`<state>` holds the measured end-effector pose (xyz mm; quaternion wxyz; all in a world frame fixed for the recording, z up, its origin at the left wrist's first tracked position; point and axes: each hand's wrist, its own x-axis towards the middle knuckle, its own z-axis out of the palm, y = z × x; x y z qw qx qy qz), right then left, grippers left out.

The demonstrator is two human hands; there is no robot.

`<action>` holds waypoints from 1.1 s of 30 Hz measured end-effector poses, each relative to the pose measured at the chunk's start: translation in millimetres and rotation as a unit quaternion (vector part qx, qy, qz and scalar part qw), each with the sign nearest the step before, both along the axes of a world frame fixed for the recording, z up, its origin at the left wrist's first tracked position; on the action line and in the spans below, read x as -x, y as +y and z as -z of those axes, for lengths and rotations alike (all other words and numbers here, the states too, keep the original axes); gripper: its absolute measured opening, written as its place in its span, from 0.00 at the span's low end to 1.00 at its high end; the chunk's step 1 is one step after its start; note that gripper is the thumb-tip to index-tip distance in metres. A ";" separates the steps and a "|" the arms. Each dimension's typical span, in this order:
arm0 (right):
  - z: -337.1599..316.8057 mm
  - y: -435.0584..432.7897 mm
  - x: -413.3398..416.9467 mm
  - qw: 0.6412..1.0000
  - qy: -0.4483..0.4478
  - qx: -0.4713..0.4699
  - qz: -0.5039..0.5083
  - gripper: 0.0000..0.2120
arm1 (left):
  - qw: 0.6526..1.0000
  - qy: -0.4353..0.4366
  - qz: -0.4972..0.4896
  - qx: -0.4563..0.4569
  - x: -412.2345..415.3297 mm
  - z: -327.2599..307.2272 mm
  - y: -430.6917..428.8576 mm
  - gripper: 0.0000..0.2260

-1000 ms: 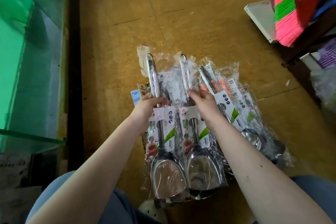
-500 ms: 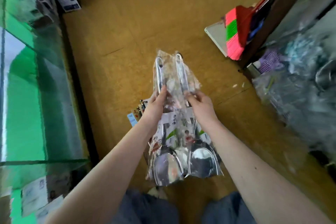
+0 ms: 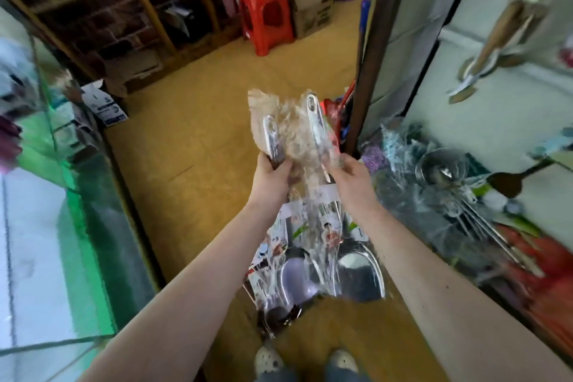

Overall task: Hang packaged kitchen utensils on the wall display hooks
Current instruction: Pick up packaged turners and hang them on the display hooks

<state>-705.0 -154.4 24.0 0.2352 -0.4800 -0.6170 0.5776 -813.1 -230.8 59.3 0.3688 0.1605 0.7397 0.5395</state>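
Observation:
Two steel scoops in clear plastic packs hang between my hands in mid-air above the floor. My left hand [image 3: 271, 178] grips the handle of the left packaged scoop [image 3: 293, 276]. My right hand [image 3: 348, 180] grips the handle of the right packaged scoop [image 3: 356, 270]. Both handles point up and away, the shiny bowls hang down toward my feet. The white wall display [image 3: 496, 96] stands at the right, with a wooden utensil [image 3: 493, 49] hanging high on it and a dark spatula [image 3: 511, 180] lower down. The hooks themselves are blurred.
A pile of packaged steel ladles [image 3: 446, 177] lies below the wall display at the right. A glass counter [image 3: 62, 226] runs along the left. A red stool [image 3: 265, 9], a cardboard box [image 3: 311, 9] and wooden shelves stand at the far end. My shoes [image 3: 269, 361] show below.
I have stood up and lifted the two scoops off the floor pile. The view has swung up and right, bringing the wall display and the far shelves into sight.

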 end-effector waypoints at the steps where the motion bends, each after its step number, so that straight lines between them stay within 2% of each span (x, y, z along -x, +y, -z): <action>1: -13.9 2.7 -8.0 1.000 0.009 -0.005 0.009 0.15 | 1.000 -0.003 0.002 -0.009 -6.3 -9.1 5.5 0.06; 6: -59.1 10.1 -49.3 0.998 0.032 -0.008 0.045 0.16 | 0.998 -0.025 0.019 -0.053 -41.1 -41.4 29.1 0.03; 9: -78.8 13.8 -75.0 0.995 0.052 -0.002 0.087 0.17 | 0.993 -0.039 0.063 -0.093 -61.2 -53.9 40.6 0.09; 10: -84.9 14.7 -83.3 0.993 0.057 0.000 0.104 0.17 | 0.990 -0.047 0.082 -0.106 -68.8 -59.3 45.0 0.14; 12: -93.2 18.0 -98.6 0.987 0.069 0.001 0.143 0.17 | 0.982 -0.078 0.110 -0.128 -82.8 -74.5 50.7 0.33; 15: -109.6 16.9 -117.2 0.977 0.072 -0.007 0.198 0.17 | 0.975 -0.081 0.155 -0.139 -101.0 -92.3 60.1 0.44; 16: -114.0 16.2 -122.7 0.975 0.071 -0.020 0.210 0.16 | 0.972 -0.071 0.176 -0.140 -105.3 -95.5 63.7 0.42; 19: -120.4 14.4 -148.2 0.958 0.064 -0.063 0.273 0.07 | 0.955 -0.087 0.236 -0.159 -124.2 -101.1 75.3 0.13; 20: -125.8 9.7 -156.2 0.950 0.059 -0.064 0.300 0.07 | 0.946 -0.103 0.260 -0.161 -131.4 -102.7 77.4 0.13; 22: -131.5 0.0 -173.7 0.936 0.052 -0.070 0.341 0.09 | 0.928 -0.127 0.304 -0.172 -146.7 -106.9 79.3 0.21; 25: -139.5 -19.7 -198.6 0.921 0.039 -0.091 0.378 0.08 | 0.906 -0.164 0.343 -0.184 -171.5 -105.9 82.9 0.19; 28: -141.8 -38.7 -227.8 0.911 0.038 -0.089 0.401 0.06 | 0.885 -0.166 0.385 -0.203 -201.0 -110.5 76.5 0.22; 31: -143.7 -58.9 -256.2 0.901 0.023 -0.107 0.420 0.19 | 0.862 -0.169 0.428 -0.212 -234.5 -112.4 65.7 0.12; 33: -147.0 -71.9 -275.2 0.900 0.015 -0.108 0.421 0.25 | 0.844 -0.167 0.461 -0.215 -259.5 -117.3 54.9 0.11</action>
